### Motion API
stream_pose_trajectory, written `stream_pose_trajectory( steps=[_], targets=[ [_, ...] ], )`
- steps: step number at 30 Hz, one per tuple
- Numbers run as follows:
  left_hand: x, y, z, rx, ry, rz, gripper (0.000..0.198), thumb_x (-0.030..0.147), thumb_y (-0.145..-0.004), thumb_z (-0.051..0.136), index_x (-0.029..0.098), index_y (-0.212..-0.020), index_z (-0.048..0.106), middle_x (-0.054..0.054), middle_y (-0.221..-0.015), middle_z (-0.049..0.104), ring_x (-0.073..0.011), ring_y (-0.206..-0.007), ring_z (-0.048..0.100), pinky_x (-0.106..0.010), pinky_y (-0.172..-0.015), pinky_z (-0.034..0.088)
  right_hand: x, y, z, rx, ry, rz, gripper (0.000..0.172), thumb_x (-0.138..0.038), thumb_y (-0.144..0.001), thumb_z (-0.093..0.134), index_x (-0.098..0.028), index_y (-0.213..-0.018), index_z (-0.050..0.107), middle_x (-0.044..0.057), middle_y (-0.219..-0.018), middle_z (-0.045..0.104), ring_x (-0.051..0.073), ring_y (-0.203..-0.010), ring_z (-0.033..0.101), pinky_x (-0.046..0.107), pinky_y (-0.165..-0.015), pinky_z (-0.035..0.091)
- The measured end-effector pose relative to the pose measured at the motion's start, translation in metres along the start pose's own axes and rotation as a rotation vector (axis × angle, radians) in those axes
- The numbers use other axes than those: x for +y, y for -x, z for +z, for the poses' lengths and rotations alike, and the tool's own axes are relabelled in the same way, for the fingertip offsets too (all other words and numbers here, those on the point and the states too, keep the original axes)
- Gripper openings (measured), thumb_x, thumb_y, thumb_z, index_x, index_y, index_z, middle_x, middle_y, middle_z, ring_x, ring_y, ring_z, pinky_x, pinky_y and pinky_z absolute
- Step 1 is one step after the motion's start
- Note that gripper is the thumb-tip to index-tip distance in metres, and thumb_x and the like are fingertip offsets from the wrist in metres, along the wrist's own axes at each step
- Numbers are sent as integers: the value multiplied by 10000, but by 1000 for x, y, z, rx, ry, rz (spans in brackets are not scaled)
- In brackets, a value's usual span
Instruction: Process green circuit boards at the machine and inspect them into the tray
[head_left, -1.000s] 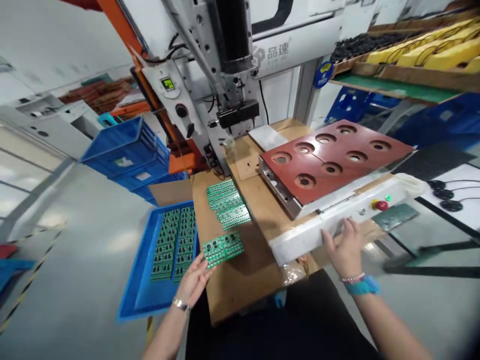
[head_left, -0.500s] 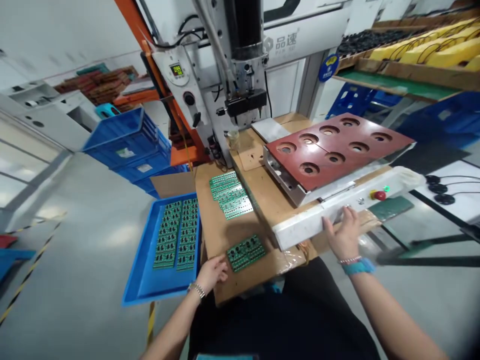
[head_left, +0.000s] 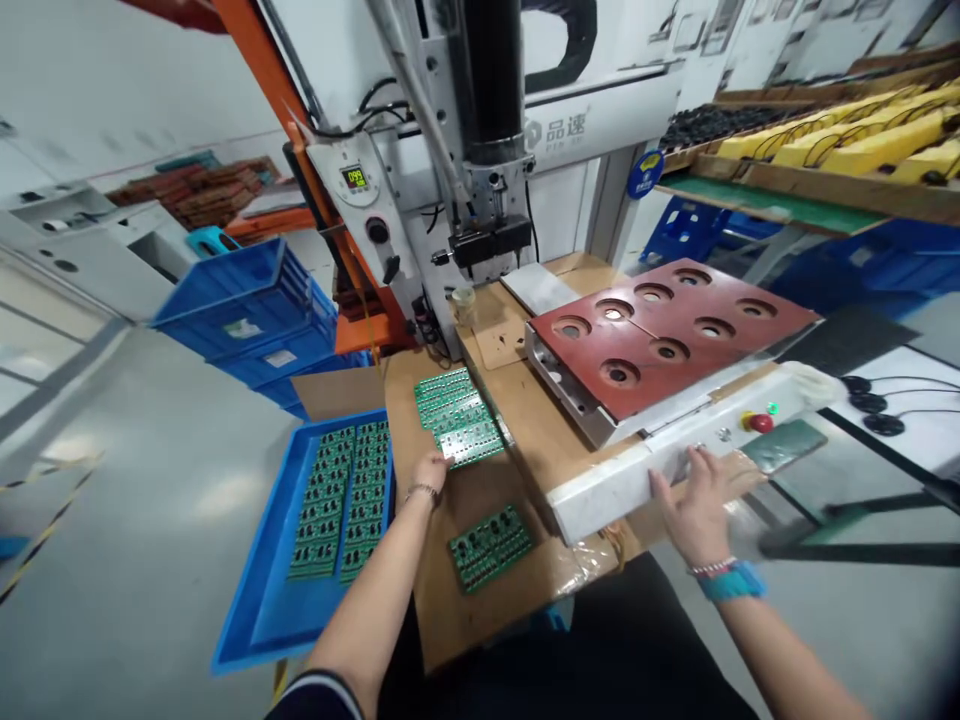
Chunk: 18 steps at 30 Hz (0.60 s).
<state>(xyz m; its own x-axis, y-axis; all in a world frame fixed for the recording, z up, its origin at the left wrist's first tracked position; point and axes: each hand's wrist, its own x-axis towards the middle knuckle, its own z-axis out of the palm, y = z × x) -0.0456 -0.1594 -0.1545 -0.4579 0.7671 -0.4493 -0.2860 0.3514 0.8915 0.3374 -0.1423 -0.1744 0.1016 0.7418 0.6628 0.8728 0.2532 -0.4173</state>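
My left hand (head_left: 430, 470) reaches forward to the near edge of a stack of green circuit boards (head_left: 457, 414) on the brown cardboard-covered bench (head_left: 480, 590); its fingers touch the lowest board, and I cannot see whether they grip it. A single green circuit board with black parts (head_left: 490, 546) lies alone on the cardboard near me, free of either hand. My right hand (head_left: 694, 500) rests with fingers spread on the white control bar (head_left: 630, 478) at the machine's front, by its buttons. Behind the bar sits a red fixture plate with round holes (head_left: 667, 335).
A blue tray (head_left: 270, 590) of green boards stands left of the bench. A tall machine head (head_left: 491, 150) hangs over the bench's back. Blue crates (head_left: 240, 300) are stacked at left. Shelves with yellow parts (head_left: 847, 140) run along the upper right. A red stop button (head_left: 760, 422) sits on the bar.
My left hand set the single board down on the cardboard near me, let go, then moved forward to the stack of boards. My right hand stayed on the control bar.
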Motion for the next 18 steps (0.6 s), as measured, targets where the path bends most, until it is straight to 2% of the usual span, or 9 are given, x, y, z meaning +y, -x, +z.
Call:
stream_pose_trajectory(
  steps=[3, 5, 8, 10, 12, 14, 18],
  targets=[
    [2, 7, -13, 65, 68, -18, 281, 274, -846, 562, 166, -1105, 572, -79, -1095, 610, -212, -869, 618, -403, -700, 532, -1, 0, 0, 7, -12, 9, 375, -369, -873, 523, -170, -1189, 493, 79, -1208, 518, 202, -1044, 543, 428, -869, 472],
    [13, 13, -26, 108, 127, 1, 265, 257, -846, 563, 162, -1093, 573, -75, -1066, 616, -194, -831, 621, -381, -671, 537, -2, -1, 0, 15, -24, 14, 378, -371, -872, 523, -170, -1191, 492, 80, -1213, 515, 204, -1049, 540, 431, -873, 470],
    [47, 16, -37, 143, 232, 65, 242, 240, -846, 565, 158, -1074, 577, -68, -1038, 620, -183, -801, 621, -362, -646, 538, -2, 0, 2, 32, -42, 25, 388, -375, -871, 524, -170, -1198, 487, 82, -1223, 509, 210, -1061, 534, 440, -879, 466],
    [78, 13, -29, 112, 301, 110, 222, 230, -849, 560, 164, -1059, 585, -68, -1043, 622, -181, -811, 620, -361, -658, 537, -1, 1, 4, 41, -54, 29, 395, -378, -870, 524, -173, -1206, 481, 84, -1238, 499, 215, -1078, 525, 449, -892, 456],
    [108, 4, -7, 51, 360, 147, 204, 228, -852, 555, 169, -1044, 594, -67, -1047, 624, -178, -816, 620, -359, -667, 536, 1, 2, 6, 44, -68, 27, 403, -381, -870, 523, -176, -1214, 475, 86, -1254, 487, 221, -1094, 514, 457, -904, 447],
    [133, -6, 28, -26, 405, 165, 199, 231, -856, 549, 177, -1041, 599, -70, -1057, 626, -178, -823, 620, -361, -677, 536, 3, 3, 8, 41, -78, 24, 413, -385, -870, 521, -181, -1224, 467, 86, -1269, 475, 226, -1110, 504, 465, -915, 437],
    [162, -27, 105, -174, 465, 176, 251, 241, -847, 563, 162, -1085, 580, -77, -1079, 617, -197, -851, 622, -387, -688, 537, 5, 5, 8, 0, -84, 26, 527, -490, -865, 462, -161, -1274, 408, 140, -1313, 413, 297, -1188, 437, 533, -952, 403]
  ],
)
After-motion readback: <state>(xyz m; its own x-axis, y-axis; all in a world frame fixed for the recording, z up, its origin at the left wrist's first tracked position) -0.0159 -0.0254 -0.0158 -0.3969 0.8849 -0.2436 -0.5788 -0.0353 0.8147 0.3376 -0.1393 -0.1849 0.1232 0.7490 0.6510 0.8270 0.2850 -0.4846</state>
